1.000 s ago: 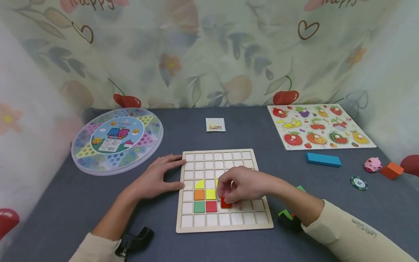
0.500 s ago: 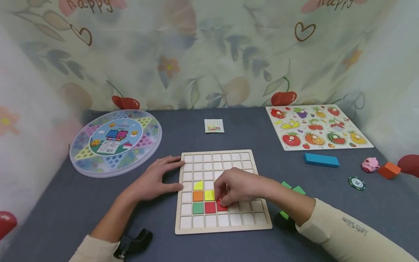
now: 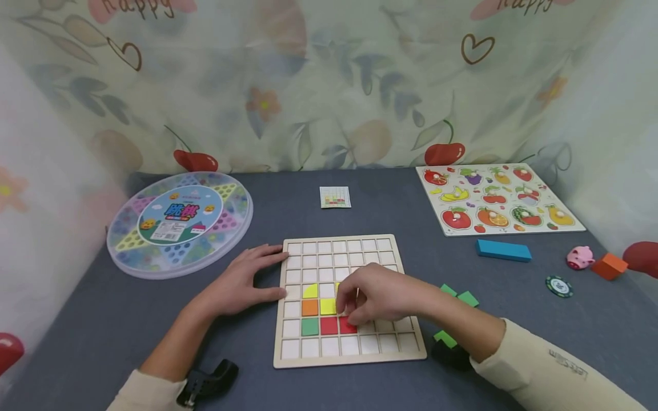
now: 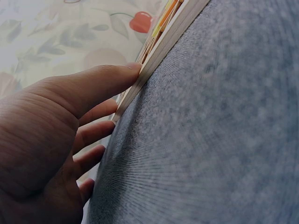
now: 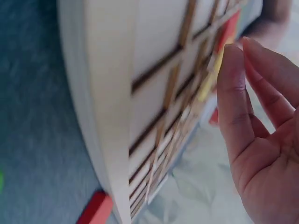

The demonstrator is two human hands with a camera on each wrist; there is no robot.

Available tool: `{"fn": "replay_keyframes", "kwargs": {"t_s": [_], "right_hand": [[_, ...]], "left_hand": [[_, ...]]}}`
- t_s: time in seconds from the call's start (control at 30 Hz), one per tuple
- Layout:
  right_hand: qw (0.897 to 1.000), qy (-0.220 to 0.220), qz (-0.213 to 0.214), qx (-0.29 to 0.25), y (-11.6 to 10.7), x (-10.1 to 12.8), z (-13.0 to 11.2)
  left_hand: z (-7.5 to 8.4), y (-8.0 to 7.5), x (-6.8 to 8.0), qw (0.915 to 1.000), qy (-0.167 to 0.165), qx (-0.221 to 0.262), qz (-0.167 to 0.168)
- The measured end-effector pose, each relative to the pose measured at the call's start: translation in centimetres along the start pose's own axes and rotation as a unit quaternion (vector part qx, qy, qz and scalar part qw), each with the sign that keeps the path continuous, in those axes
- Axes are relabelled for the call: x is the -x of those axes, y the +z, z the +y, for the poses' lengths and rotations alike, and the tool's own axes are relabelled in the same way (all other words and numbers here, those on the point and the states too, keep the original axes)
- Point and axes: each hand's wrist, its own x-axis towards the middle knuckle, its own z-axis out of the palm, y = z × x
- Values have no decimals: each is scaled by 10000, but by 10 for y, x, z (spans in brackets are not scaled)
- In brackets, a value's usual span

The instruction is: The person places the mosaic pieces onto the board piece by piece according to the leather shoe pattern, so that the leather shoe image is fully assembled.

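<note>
A pale wooden grid board (image 3: 329,362) lies on the dark table in the head view. Colored square tiles fill several cells: green (image 3: 310,327), orange (image 3: 310,307), yellow (image 3: 327,306) and two red, one of them a red tile (image 3: 329,326) fully visible. My left hand (image 3: 247,282) rests against the board's left edge, thumb and fingers spread. Above the second red tile (image 3: 347,325), my right hand (image 3: 377,294) touches it with bent fingers. That tile lies flat in its cell, partly covered by the fingertips. No tile shows between thumb and forefinger in the right wrist view.
Loose green tiles (image 3: 468,298) lie right of the board, partly under the right forearm. A small pattern card (image 3: 335,197) lies behind it. Around stand a round game box (image 3: 180,225), a fruit puzzle (image 3: 501,200), a blue block (image 3: 504,250), a pig figure (image 3: 581,257) and a chip (image 3: 558,286).
My right hand brought the red tile slightly left and down into the cell beside the other red one, where it now lies flat. The left hand stays at the board's edge.
</note>
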Motion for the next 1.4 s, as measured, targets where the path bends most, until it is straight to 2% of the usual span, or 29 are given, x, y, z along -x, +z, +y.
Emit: {"fn": "replay_keyframes", "kwargs": {"t_s": [0.23,0.43,0.6,0.83,1.1,1.4], "right_hand": [[9985,191,346,-379,-18,28,18],[9969,430,433,-499,-32,60,32],[9966,509,266,-589,-36,81,41],[9964,335,-311,-709,-34,106,60],[9959,469,-597,-500,-24,112,72],[9979,520,-258,-297,-20,105,72]], "left_hand": [[0,2,1,10000,15,20,-5],[1,0,0,10000,3,23,29],[0,0,0,10000,40,58,17],[-1,1,0,10000,37,30,-9],[0,0,1,10000,36,49,-4],[-1,0,1,10000,-30,54,-3]]}}
